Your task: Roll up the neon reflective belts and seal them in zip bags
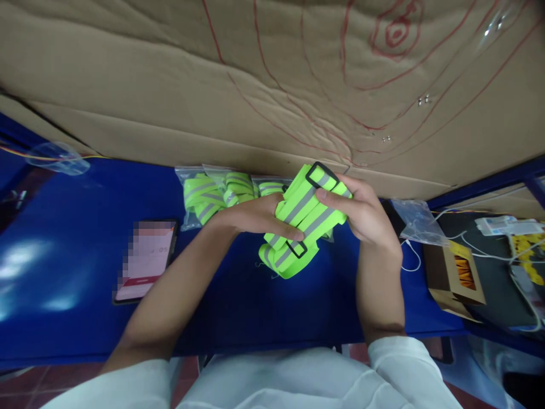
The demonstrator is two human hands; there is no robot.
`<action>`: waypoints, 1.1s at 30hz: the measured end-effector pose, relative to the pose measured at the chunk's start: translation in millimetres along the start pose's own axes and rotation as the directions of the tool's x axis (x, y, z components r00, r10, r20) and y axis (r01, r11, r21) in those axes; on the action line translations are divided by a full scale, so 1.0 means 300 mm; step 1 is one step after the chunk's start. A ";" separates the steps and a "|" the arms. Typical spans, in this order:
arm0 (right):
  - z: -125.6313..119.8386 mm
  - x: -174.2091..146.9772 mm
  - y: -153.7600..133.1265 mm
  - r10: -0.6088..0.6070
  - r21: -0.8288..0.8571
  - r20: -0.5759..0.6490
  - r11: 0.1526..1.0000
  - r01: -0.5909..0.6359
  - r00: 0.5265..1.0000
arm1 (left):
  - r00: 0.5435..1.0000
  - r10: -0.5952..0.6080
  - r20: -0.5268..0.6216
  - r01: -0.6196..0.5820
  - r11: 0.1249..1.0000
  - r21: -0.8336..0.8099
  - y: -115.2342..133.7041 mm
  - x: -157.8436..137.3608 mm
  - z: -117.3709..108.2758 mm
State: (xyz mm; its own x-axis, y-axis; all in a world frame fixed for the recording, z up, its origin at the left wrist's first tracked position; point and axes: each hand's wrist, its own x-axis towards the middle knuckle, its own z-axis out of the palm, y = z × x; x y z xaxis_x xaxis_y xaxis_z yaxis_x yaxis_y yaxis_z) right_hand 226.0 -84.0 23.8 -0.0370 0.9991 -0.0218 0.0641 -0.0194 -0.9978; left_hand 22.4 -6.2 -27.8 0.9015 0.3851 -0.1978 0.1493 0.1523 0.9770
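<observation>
A folded neon-yellow reflective strap point(304, 204) with grey stripes and black plastic buckles is held above the blue table. My left hand point(266, 217) grips its left side, thumb across the front near the lower buckle. At the upper right, my right hand point(355, 203) pinches the strap with the thumb beside the upper buckle. Fingers of both hands are partly hidden behind the strap. A loose loop hangs from its lower end. Behind my left hand, clear plastic bags point(203, 196) with similar straps lie against the cardboard.
A phone or tablet point(147, 258) lies on the blue table point(55, 250) at left. A brown box point(453, 278), an empty-looking plastic bag point(419, 221), white cables and a power strip point(508, 225) are at right. Cardboard point(170, 85) with red lines stands behind.
</observation>
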 end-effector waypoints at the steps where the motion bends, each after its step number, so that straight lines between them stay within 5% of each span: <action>1: 0.002 -0.001 -0.001 -0.017 -0.015 -0.028 1.000 0.017 0.999 | 1.000 0.018 -0.009 -0.019 0.998 -0.064 -0.018 0.017 0.012; 4: 0.006 -0.005 -0.005 -0.089 -0.092 -0.109 0.993 0.079 0.990 | 0.990 0.142 -0.008 -0.139 0.949 -0.283 -0.078 0.076 0.072; 8: 0.004 -0.008 -0.011 -0.195 -0.236 -0.140 0.959 0.159 0.971 | 0.983 0.181 0.003 -0.171 0.933 -0.318 -0.110 0.111 0.125; 16: -0.027 -0.017 -0.025 -0.161 -0.241 -0.176 0.964 0.116 0.971 | 0.977 0.206 0.056 -0.172 0.916 -0.363 -0.077 0.072 0.065; 22: -0.051 -0.005 -0.014 0.002 -0.077 -0.081 0.997 -0.009 0.997 | 0.991 0.136 -0.002 -0.136 0.990 0.044 -0.025 0.028 0.010; 27: -0.048 0.037 0.025 0.153 0.055 0.101 0.986 -0.159 0.983 | 0.981 0.191 0.043 -0.196 0.962 0.188 0.029 -0.013 -0.006; 30: -0.042 0.062 0.054 0.138 0.011 0.122 0.990 -0.141 0.983 | 0.979 0.201 0.028 -0.203 0.960 0.191 0.036 -0.022 -0.013; 33: -0.032 0.072 0.067 -0.021 -0.140 0.020 0.990 0.024 1.000 | 0.980 0.200 -0.003 -0.196 0.962 0.189 0.036 -0.028 -0.022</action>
State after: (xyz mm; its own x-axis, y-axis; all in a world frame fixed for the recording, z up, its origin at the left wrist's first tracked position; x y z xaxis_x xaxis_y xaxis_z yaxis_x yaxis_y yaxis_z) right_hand 236.1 -62.5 3.9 -0.0580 0.9983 -0.0019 0.2018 0.0098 -0.9794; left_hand 13.7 -1.8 -16.1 0.9118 0.4105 0.0011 0.0442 -0.1010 0.9939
